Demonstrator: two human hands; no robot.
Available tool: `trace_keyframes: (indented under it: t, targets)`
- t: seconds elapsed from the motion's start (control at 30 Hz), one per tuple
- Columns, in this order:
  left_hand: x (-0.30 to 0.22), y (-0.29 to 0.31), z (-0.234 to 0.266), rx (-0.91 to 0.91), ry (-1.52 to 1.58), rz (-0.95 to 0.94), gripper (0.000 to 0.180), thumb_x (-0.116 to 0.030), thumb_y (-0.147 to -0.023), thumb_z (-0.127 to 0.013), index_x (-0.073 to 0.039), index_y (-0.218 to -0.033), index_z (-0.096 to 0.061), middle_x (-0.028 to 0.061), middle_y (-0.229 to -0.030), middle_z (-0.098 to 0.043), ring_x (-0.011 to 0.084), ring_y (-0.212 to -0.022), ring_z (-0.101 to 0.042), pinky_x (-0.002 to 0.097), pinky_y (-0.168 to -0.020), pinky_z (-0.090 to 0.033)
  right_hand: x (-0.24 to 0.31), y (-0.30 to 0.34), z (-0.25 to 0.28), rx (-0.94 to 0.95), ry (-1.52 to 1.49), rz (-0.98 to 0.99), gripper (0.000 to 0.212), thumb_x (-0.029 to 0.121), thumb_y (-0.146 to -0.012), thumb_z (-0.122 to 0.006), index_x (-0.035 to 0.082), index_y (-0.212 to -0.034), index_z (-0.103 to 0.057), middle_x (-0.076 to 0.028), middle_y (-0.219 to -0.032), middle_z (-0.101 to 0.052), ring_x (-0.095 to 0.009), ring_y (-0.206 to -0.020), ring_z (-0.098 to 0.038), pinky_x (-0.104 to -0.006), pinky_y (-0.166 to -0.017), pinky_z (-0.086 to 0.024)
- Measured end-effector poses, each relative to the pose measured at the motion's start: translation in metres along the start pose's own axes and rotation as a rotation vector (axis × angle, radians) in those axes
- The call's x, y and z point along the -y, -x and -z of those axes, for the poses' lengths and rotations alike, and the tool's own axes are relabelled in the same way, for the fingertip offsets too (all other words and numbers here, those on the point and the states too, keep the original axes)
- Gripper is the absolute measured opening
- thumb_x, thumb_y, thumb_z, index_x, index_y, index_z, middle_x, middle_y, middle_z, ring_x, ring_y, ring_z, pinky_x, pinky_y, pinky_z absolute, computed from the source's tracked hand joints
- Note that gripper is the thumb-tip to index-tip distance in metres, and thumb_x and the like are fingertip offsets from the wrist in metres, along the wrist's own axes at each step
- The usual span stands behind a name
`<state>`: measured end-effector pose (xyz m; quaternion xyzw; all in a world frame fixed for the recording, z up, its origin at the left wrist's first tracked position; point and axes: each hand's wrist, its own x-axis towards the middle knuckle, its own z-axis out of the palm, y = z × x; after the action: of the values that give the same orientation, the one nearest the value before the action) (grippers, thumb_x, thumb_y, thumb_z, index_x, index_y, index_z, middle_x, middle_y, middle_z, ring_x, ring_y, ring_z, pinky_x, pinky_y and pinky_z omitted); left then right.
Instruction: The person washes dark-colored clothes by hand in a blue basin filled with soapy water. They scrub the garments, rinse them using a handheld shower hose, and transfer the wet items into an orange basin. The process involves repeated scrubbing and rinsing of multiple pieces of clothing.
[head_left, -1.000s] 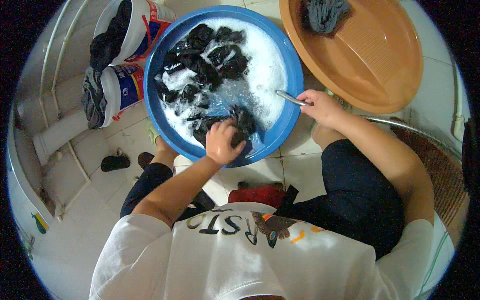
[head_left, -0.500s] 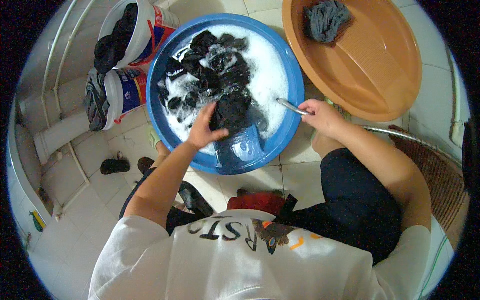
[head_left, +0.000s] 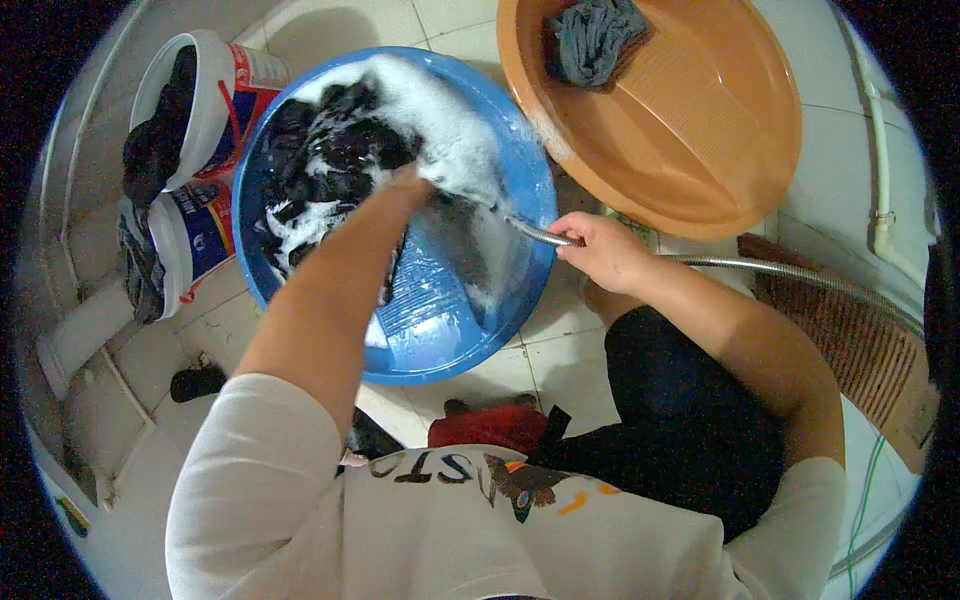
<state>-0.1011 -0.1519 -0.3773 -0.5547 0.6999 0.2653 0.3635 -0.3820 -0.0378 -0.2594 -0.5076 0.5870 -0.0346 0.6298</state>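
A round blue basin with a ribbed washboard slope holds wet black clothes and white suds. My left hand reaches over the slope to the right edge of the clothes. Its fingers are blurred and partly hidden, so whether they grip the cloth does not show. Beyond the basin's right rim, my right hand is closed around a flexible metal hose. The hose end points into the basin, over the suds and water.
At the upper right lies an orange washboard basin with a bunched grey cloth inside. Two white buckets with dark clothes hanging from their mouths are at the left. A ribbed brown mat lies right, and a red stool stands below me.
My left hand has moved farther away across the basin. The black clothes have shifted away from me, baring more of the washboard slope. The right hand keeps holding the hose; the view has shifted.
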Motion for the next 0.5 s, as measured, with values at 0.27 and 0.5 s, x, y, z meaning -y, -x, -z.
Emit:
trace_keyframes:
  t: [0.27, 0.5]
  targets:
    - [0.051, 0.029, -0.036, -0.334, 0.228, -0.124, 0.047, -0.034, -0.072, -0.062, -0.004, -0.107, -0.050, 0.0199, -0.100, -0.056, 0.0339, -0.093, -0.054, 0.0381, -0.078, -0.045, 0.001, -0.001, -0.002, -0.028, -0.076, 0.077, 0.025, 0.014, -0.074, -0.058, 0.007, -0.098, -0.057, -0.013, -0.087, -0.061, -0.027, -0.082, -0.058, -0.0355, -0.074, -0.045]
    - [0.043, 0.139, -0.014, 0.099, 1.710, 0.080, 0.056, -0.012, -0.064, -0.074, 0.004, -0.111, -0.048, 0.0087, -0.101, -0.058, 0.0175, -0.089, -0.055, 0.0307, -0.083, -0.042, 0.001, -0.003, -0.006, 0.014, -0.032, 0.162, 0.023, 0.010, -0.074, -0.058, 0.002, -0.095, -0.056, -0.012, -0.082, -0.060, -0.023, -0.077, -0.058, -0.0328, -0.071, -0.045]
